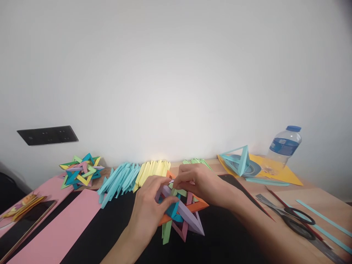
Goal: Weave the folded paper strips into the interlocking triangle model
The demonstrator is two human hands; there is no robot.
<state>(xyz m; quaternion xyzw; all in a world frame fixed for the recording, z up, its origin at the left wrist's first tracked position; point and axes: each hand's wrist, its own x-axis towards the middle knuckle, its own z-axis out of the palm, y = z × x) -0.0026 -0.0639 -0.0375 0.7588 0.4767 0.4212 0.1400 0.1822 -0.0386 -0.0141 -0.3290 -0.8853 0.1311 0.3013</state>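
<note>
A many-coloured folded-paper star (188, 212), with purple, orange, blue, green and pink struts, is held just above a black mat (110, 227). My left hand (147, 205) grips its left side, thumb over the front and fingers behind. At the top of the star, the bent fingers of my right hand (199, 183) are pinched on a paper piece. Just what lies between those fingertips is hidden. A green strut (166, 233) sticks out below the star's left side.
Folded blue strips (121, 181) and yellow strips (152, 171) lie behind my hands. A finished-looking paper star (82, 171) stands at left, near pink paper (59, 227) and a phone (30, 227). Scissors (288, 216), a pencil (277, 198) and a water bottle (284, 146) are at right.
</note>
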